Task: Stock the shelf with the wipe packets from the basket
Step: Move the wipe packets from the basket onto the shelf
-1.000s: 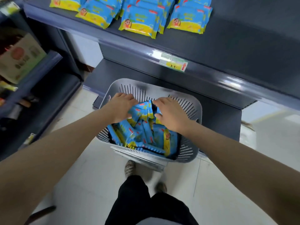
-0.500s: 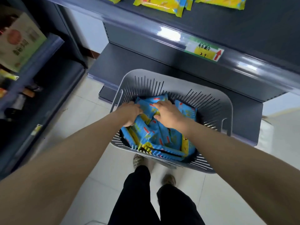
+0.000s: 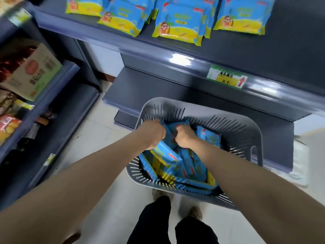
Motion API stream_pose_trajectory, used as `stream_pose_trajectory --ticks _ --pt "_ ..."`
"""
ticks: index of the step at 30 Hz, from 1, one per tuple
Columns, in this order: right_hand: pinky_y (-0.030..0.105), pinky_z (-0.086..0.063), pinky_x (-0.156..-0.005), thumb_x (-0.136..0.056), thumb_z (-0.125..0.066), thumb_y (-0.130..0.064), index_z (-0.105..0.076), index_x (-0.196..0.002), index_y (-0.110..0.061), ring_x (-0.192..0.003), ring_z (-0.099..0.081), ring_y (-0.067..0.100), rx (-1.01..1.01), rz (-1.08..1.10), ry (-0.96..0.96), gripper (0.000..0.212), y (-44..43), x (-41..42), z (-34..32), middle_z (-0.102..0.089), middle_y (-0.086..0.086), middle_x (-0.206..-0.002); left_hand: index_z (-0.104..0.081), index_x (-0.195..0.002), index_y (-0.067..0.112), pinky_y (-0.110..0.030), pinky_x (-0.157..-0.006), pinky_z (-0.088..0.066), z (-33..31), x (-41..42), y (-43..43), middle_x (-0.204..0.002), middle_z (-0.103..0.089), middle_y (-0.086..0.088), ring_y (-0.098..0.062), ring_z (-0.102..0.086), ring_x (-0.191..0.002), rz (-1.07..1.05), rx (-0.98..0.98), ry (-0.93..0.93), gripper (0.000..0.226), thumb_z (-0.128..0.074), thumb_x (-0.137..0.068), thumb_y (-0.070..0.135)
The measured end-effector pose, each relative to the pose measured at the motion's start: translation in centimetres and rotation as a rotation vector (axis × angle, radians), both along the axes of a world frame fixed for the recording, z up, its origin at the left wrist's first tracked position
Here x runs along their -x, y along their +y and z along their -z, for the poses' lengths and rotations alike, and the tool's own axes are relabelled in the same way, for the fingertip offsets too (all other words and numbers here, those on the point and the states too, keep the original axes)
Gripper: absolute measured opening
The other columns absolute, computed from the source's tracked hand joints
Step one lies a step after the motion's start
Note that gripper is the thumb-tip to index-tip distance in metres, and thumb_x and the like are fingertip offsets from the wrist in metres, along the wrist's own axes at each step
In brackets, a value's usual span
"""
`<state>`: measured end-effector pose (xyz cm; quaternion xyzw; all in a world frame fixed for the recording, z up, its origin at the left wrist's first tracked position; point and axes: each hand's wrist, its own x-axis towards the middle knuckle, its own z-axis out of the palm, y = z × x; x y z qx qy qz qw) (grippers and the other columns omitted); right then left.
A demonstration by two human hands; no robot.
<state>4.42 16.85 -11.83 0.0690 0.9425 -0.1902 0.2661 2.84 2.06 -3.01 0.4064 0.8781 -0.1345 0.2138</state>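
A grey slotted basket [image 3: 246,136] stands on the floor in front of my feet, filled with several blue and yellow wipe packets [image 3: 177,166]. Both my hands are down inside it. My left hand [image 3: 153,133] grips packets at the basket's left side, fingers curled. Close beside it, my right hand [image 3: 185,136] also curls round packets in the pile. Above, several matching wipe packets [image 3: 177,23] lie in rows on the dark grey shelf [image 3: 263,55].
A price label [image 3: 226,79] sits on the shelf's front rail. A lower shelf board [image 3: 140,90] juts out behind the basket. On the left, another rack holds a cardboard box [image 3: 33,67] and snacks. White tile floor [image 3: 98,136] lies between.
Both hands have closed from flat on the pile to fists gripping packets, and moved closer together. The view has tilted up, showing the shelved packets again.
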Motion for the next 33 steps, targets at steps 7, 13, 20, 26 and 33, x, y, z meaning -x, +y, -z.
stream_pose_trajectory --ticks 7,13,20,26,33 --pt "0.033 -0.046 -0.078 -0.082 -0.063 -0.013 -0.066 -0.089 -0.007 -0.097 -0.06 0.031 0.039 -0.124 0.164 0.01 3.4 0.3 -9.1 -0.066 0.015 -0.102 -0.065 -0.103 0.019 -0.027 -0.072 -0.036 -6.4 2.1 1.0 -0.101 -0.063 -0.001 -0.023 -0.05 -0.106 0.047 -0.079 0.13 0.027 -0.057 -0.077 0.014" --pt "0.024 -0.034 -0.059 -0.077 -0.073 -0.012 -0.057 -0.073 -0.015 -0.073 -0.051 0.016 0.133 -0.034 0.321 0.017 8.6 1.1 -21.1 -0.058 0.003 -0.076 -0.068 -0.094 0.016 -0.031 -0.071 -0.047 -13.1 4.5 3.5 -0.09 -0.064 -0.007 -0.028 -0.055 -0.095 0.035 -0.318 0.11 0.024 -0.062 -0.071 0.018" --pt "0.006 -0.035 -0.053 -0.076 -0.071 -0.001 -0.062 -0.077 -0.006 -0.054 -0.047 -0.002 0.259 0.31 0.707 0.01 15.4 2.7 -29.0 -0.054 -0.005 -0.064 -0.055 -0.07 0.016 -0.03 -0.056 -0.03 -19.8 7.0 7.1 -0.079 -0.054 -0.002 -0.019 -0.049 -0.073 0.022 -0.584 -0.058 0.025 -0.077 -0.07 0.028" --pt "0.013 -0.035 -0.058 -0.077 -0.072 -0.005 -0.059 -0.077 -0.011 -0.069 -0.047 0.01 0.226 0.407 0.815 0.015 19.0 7.1 -29.6 -0.059 0.004 -0.077 -0.068 -0.079 0.012 -0.029 -0.06 -0.04 -21.4 9.6 9.5 -0.079 -0.056 0.0 -0.018 -0.052 -0.07 -0.107 -0.741 -0.074 0.02 -0.079 -0.07 0.025" --pt "0.021 -0.042 -0.059 -0.078 -0.071 -0.001 -0.057 -0.072 -0.01 -0.059 -0.045 0.009 0.348 0.499 0.73 0.018 21.6 12.0 -27.6 -0.054 0.001 -0.066 -0.055 -0.069 0.01 -0.027 -0.056 -0.031 -21.3 13.2 11.8 -0.077 -0.049 0.0 -0.019 -0.046 -0.071 -0.235 -0.817 -0.015 0.023 -0.075 -0.075 0.019"
